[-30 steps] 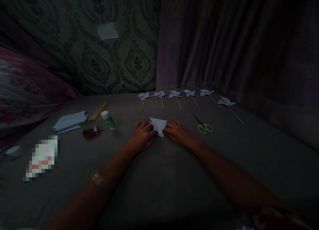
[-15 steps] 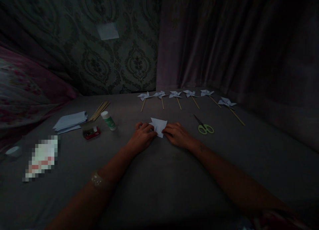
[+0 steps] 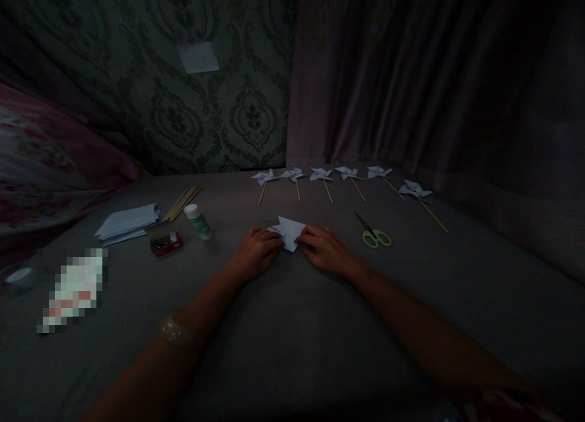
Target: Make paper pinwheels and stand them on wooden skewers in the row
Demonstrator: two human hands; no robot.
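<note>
A white paper piece with pointed corners (image 3: 291,232) lies on the grey cloth between my hands. My left hand (image 3: 260,249) is closed on its left side, with the fingertips at a folded flap. On the opposite edge, my right hand (image 3: 323,248) pinches the paper between thumb and fingers. Parts of the sheet are hidden under the fingers. Green-handled scissors (image 3: 375,236) lie to the right of my right hand, blades pointing away. A glue stick (image 3: 198,221) with a white cap rests left of my left hand.
Several paper pinwheels on sticks (image 3: 322,175) lie in a row at the back. On the left are a stack of white paper (image 3: 128,222), wooden sticks (image 3: 183,203), a small red box (image 3: 166,243) and a white cup (image 3: 22,277). A blurred-out packet (image 3: 75,291) lies near them.
My left hand has shifted slightly on the paper, and its fingers lie closer together. More of the paper's left point shows. My right hand stays almost in place.
</note>
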